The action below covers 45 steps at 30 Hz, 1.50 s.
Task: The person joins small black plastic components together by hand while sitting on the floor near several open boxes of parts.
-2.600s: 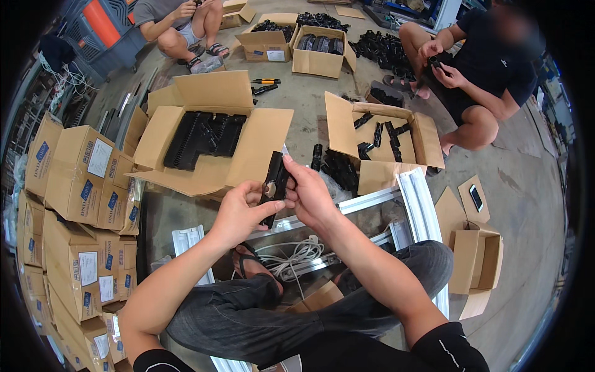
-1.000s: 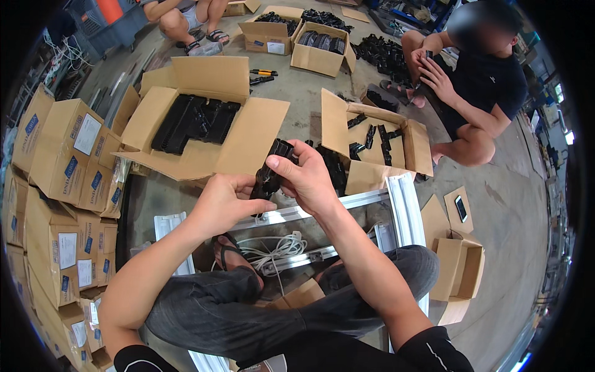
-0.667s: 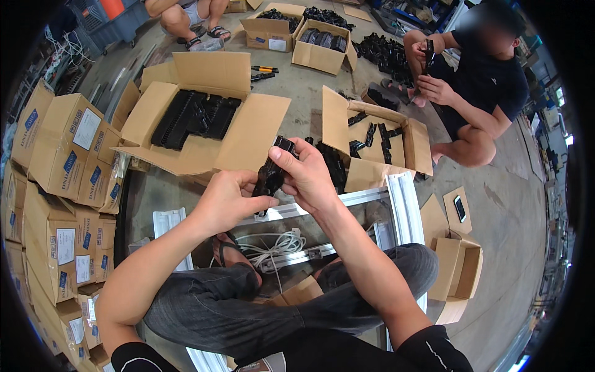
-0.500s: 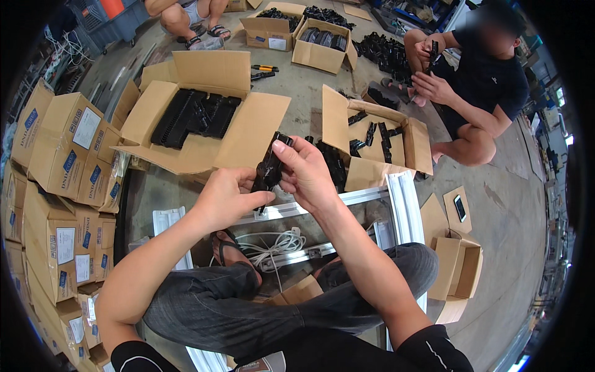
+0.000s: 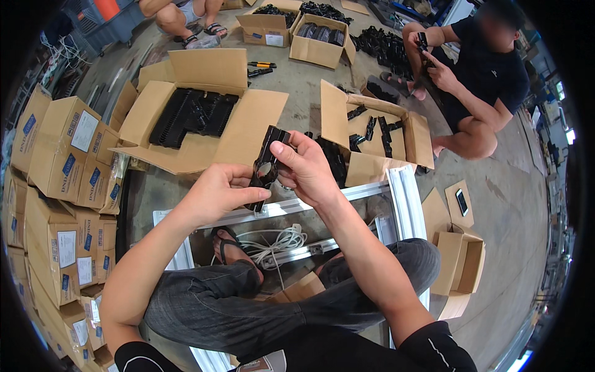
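Note:
Between my hands is a glossy black plastic part (image 5: 265,167), long and narrow with a rounded opening in its middle. My left hand (image 5: 226,189) pinches its lower end, and my right hand (image 5: 304,167) grips its upper end with the thumb on the front face. The part is tilted, held above an aluminium profile frame (image 5: 353,197) that surrounds my legs. Beyond it to the left, an open carton (image 5: 139,121) holds neat rows of black parts (image 5: 195,115). To the right, another open carton (image 5: 406,139) has several loose black parts (image 5: 370,128) inside.
Cartons (image 5: 68,155) are stacked along the left. A co-worker (image 5: 489,80) squats at the far right, handling a black part. Heaped black parts (image 5: 378,53) and more cartons (image 5: 319,46) lie behind. A coiled white cable (image 5: 282,239) is inside the frame; a phone (image 5: 462,203) rests on cardboard at right.
The black part in my hands has turned, so its broad face and rounded opening now show. Both hands keep their hold. The co-worker's hands have shifted around their part.

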{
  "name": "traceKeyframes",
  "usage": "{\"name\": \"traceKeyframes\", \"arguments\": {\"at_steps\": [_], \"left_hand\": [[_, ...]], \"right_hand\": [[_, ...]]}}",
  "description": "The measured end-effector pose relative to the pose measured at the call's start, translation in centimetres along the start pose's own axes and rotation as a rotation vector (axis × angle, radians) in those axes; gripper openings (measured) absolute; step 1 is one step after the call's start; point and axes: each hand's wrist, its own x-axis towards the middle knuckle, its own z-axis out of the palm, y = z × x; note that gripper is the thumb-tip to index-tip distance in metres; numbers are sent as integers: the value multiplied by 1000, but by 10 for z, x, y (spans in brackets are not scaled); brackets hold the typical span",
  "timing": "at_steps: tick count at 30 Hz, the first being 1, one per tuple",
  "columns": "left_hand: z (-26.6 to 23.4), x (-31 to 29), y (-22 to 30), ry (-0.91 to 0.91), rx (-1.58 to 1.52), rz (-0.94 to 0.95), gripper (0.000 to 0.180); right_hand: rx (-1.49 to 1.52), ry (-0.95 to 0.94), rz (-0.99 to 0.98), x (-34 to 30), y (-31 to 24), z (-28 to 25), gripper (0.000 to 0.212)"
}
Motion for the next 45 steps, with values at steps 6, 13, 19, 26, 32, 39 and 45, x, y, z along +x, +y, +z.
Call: {"name": "traceKeyframes", "arguments": {"at_steps": [6, 13, 19, 26, 32, 39, 45], "left_hand": [[-1, -1, -4, -57, -21, 27, 40], [2, 0, -5, -43, 7, 38, 41], [2, 2, -9, -6, -53, 12, 35], [-4, 3, -8, 34, -138, 22, 32], [-6, 3, -3, 82, -112, 52, 29], [-8, 4, -7, 130, -129, 34, 28], [-7, 4, -7, 128, -141, 35, 33]], "right_hand": [[-55, -32, -1, 0, -1, 1, 29], [-20, -3, 1, -1, 0, 1, 29], [99, -12, 45, 2, -2, -4, 33], [-8, 96, 73, 8, -1, -12, 31], [-29, 49, -9, 1, -2, -4, 16], [-103, 77, -3, 5, -1, -7, 17], [-62, 71, -13, 1, -6, 1, 17]]}}
